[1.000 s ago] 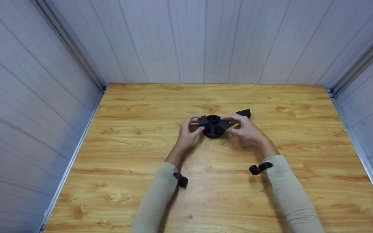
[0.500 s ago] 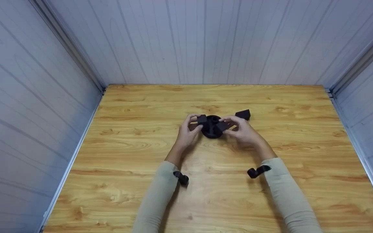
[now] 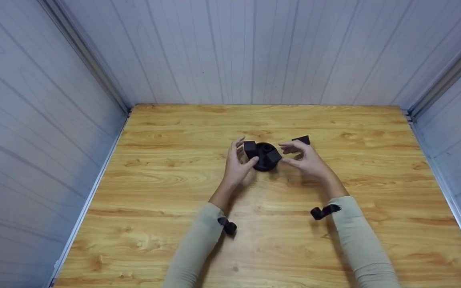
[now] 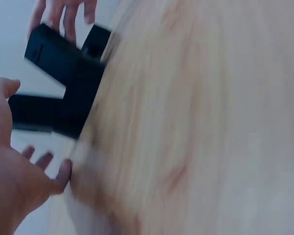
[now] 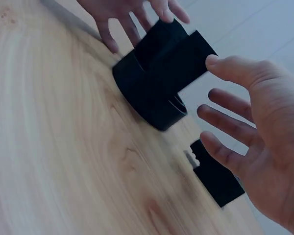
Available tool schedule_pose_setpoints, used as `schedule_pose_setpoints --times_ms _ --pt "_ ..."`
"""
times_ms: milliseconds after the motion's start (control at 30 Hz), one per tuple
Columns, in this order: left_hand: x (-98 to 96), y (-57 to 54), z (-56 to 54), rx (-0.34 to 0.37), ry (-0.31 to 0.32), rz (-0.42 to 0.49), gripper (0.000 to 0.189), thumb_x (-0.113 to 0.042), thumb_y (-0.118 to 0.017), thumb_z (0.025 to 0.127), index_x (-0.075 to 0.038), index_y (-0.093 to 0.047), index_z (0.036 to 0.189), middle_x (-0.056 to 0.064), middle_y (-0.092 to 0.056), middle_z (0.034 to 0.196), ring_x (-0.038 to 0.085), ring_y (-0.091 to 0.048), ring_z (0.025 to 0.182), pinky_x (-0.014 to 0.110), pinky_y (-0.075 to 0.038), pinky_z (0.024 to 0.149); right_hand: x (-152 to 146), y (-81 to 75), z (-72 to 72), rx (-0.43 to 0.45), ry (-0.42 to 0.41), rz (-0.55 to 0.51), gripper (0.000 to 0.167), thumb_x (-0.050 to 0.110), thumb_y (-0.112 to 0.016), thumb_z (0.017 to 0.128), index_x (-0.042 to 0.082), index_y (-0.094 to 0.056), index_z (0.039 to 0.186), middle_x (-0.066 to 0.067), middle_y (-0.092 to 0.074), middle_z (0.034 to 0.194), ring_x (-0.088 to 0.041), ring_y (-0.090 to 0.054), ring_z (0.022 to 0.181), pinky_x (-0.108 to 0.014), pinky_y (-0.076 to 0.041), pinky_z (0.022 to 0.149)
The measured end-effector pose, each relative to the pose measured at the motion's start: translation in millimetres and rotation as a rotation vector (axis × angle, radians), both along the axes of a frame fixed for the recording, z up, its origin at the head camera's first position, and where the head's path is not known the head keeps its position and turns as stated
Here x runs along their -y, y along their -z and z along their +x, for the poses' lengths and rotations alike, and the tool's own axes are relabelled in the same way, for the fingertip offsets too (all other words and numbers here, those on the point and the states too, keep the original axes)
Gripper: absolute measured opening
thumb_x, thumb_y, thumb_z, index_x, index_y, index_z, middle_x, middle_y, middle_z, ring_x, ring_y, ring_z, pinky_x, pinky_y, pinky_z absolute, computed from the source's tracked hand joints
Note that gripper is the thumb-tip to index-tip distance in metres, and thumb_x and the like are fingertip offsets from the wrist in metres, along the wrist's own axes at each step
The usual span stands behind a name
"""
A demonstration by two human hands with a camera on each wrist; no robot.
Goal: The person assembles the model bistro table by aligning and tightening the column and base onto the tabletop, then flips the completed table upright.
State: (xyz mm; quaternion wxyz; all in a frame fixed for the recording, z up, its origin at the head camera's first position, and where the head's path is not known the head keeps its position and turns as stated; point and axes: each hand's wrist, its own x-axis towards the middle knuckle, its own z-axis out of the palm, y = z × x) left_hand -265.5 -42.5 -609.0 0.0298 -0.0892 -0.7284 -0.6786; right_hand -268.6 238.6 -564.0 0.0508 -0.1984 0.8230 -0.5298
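Observation:
A round black base point(image 3: 261, 167) sits on the table with two black blocks standing in it, the left block point(image 3: 250, 147) and the right block point(image 3: 273, 155). My left hand point(image 3: 235, 170) is spread around the left block, its thumb close to that block's end in the left wrist view; whether it touches cannot be told. Beside the right block my right hand point(image 3: 309, 162) has its fingers apart and holds nothing, its thumb tip at the block's upper end. Partly behind the right hand lies a loose black block point(image 5: 220, 181) with a notched end.
The wood-grain table point(image 3: 154, 180) meets a pale panelled wall point(image 3: 230, 52) at the back, with more panels on the left and right. A black wrist camera mount point(image 3: 227, 227) sticks out from the left sleeve, and another mount point(image 3: 325, 211) from the right sleeve.
Both hands have loosened from the blocks they held. The right hand has drawn back to the right, leaving the right block in the base. The left fingers have spread.

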Motion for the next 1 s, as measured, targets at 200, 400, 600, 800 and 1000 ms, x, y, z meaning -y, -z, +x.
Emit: schedule_pose_setpoints --times_ms 200,400,600,800,1000 --pt "-24.9 -19.3 24.5 0.027 -0.112 -0.087 0.089 -0.021 -0.090 0.097 -0.014 -0.040 0.170 0.022 -0.041 0.170 0.043 -0.044 0.163 0.058 -0.039 0.137 -14.9 1.1 -2.7 -0.011 0.113 -0.029 0.042 0.006 -0.077 0.107 0.001 -0.071 0.148 -0.027 -0.070 0.140 -0.039 -0.068 0.126 -0.020 -0.056 0.093" --pt "-43.0 -22.9 31.3 0.008 -0.230 -0.230 0.092 -0.040 -0.098 0.087 -0.014 -0.049 0.161 0.019 -0.047 0.163 0.037 -0.052 0.154 0.058 -0.046 0.130 -23.9 4.9 -4.9 -0.044 0.192 -0.074 0.037 0.004 -0.079 0.105 0.000 -0.075 0.141 -0.026 -0.071 0.138 -0.032 -0.069 0.122 -0.015 -0.058 0.088" --pt "-50.2 -21.1 31.6 0.015 -0.292 -0.280 0.097 -0.041 -0.099 0.083 -0.013 -0.048 0.160 0.020 -0.048 0.163 0.038 -0.053 0.154 0.056 -0.047 0.129 -28.0 6.1 -1.1 -0.050 0.243 -0.017 0.035 0.008 -0.077 0.107 0.002 -0.076 0.141 -0.023 -0.071 0.141 -0.034 -0.065 0.127 -0.011 -0.053 0.088" --pt "-38.8 -21.1 25.8 0.050 -0.143 -0.230 0.094 -0.034 -0.095 0.090 -0.014 -0.043 0.165 0.020 -0.042 0.170 0.040 -0.044 0.163 0.060 -0.041 0.134 -32.4 5.6 -1.7 -0.041 0.293 0.000 0.035 0.007 -0.076 0.107 0.000 -0.075 0.142 -0.023 -0.066 0.148 -0.033 -0.059 0.136 -0.013 -0.053 0.091" --pt "-14.5 -20.2 11.5 0.091 0.109 -0.104 0.090 -0.019 -0.089 0.097 -0.019 -0.040 0.172 0.019 -0.034 0.179 0.043 -0.042 0.166 0.062 -0.044 0.132 -40.5 1.7 -10.6 -0.045 0.297 0.005 0.037 0.007 -0.076 0.107 0.002 -0.073 0.144 -0.024 -0.055 0.161 -0.040 -0.052 0.152 -0.052 -0.054 0.114"
